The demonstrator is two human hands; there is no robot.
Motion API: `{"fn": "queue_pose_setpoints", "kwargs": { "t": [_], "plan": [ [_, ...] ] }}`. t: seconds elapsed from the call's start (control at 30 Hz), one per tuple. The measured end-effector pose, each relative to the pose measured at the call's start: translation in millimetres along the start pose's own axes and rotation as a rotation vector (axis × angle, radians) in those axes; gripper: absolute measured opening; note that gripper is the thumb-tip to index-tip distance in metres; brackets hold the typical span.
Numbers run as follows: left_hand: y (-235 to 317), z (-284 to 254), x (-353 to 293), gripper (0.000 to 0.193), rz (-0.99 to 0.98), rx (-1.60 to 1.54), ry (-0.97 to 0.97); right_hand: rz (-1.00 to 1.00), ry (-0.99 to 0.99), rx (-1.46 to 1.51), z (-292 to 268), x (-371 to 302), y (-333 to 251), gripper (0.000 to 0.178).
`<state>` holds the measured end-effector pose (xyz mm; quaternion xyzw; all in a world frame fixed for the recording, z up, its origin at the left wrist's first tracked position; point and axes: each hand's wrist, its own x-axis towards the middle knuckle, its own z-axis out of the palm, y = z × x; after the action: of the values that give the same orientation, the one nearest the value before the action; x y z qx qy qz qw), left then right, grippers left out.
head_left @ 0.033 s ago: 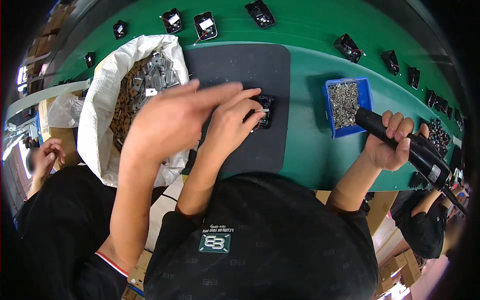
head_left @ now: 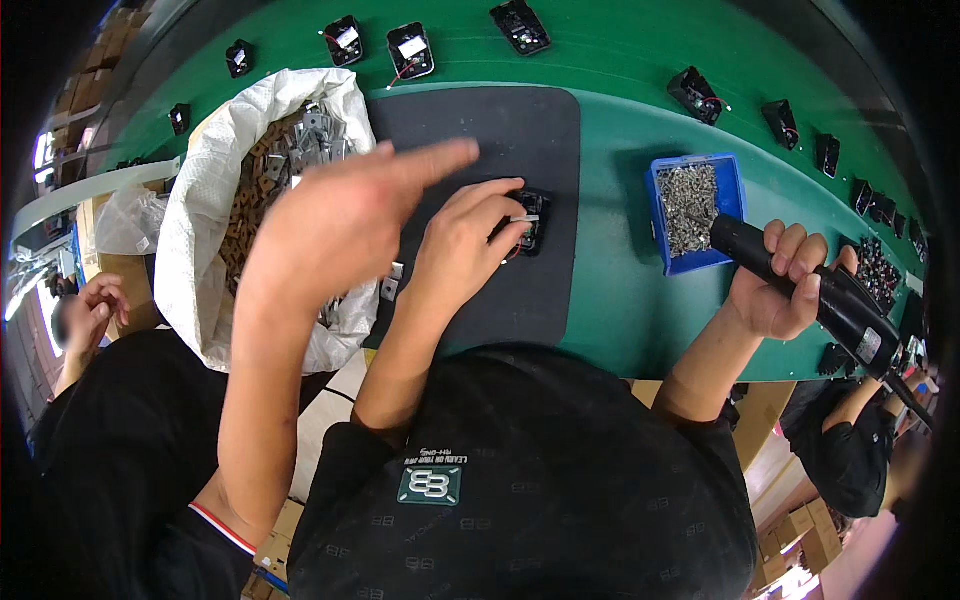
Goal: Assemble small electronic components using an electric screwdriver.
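Note:
My left hand (head_left: 458, 248) is over a small black plastic housing (head_left: 538, 235) on the dark mat, thumb and fingers closed on a small silvery metal piece (head_left: 524, 218) at the housing. The fingers partly cover the housing. My right hand (head_left: 780, 288) grips a black electric screwdriver (head_left: 848, 318), its nose end over a blue bin (head_left: 741, 185) of small screws (head_left: 688, 205). A co-worker's hand (head_left: 340, 215), blurred, reaches in from the left with its index finger stretched out above my left forearm.
A white woven sack (head_left: 195, 240) of metal plates stands left of the dark mat (head_left: 470, 120). Several black housings (head_left: 520, 27), some with red wires, lie along the green surface behind. Another person's hand (head_left: 100, 305) shows far left; a further person (head_left: 845, 440) sits far right.
The co-worker's pointing hand has drawn slightly left, away from my left hand's fingers. Both my hands stay in place.

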<state>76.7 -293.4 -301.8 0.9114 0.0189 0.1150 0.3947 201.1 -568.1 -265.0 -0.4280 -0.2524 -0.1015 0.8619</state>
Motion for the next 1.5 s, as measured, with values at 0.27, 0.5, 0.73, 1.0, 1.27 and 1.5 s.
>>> {"fn": "queue_pose_setpoints", "kwargs": {
  "t": [0.27,0.5,0.73,1.0,1.27,1.5],
  "plan": [
    [5.7,-0.6,12.7,0.026,-0.238,-0.169,-0.042,-0.013,0.013,-0.011,2.8,0.9,1.9,0.051],
    [0.2,-2.9,4.5,0.032,-0.215,-0.194,-0.053,-0.021,0.035,-0.002,8.6,-2.3,5.3,0.051],
    [34.7,4.3,20.0,0.026,0.175,-0.107,0.128,-0.043,0.003,0.075,12.0,2.1,-10.8,0.051],
    [63.8,57.1,57.6,0.031,0.305,-0.043,-0.004,-0.062,-0.049,0.113,21.1,7.0,-18.4,0.048],
    [73.1,78.3,68.0,0.019,0.411,-0.136,0.006,-0.06,-0.053,0.108,18.2,5.5,-21.8,0.05],
    [77.5,85.4,72.1,0.017,0.46,-0.095,0.035,-0.068,-0.06,0.089,8.2,5.1,-28.3,0.049]
  ]
}}
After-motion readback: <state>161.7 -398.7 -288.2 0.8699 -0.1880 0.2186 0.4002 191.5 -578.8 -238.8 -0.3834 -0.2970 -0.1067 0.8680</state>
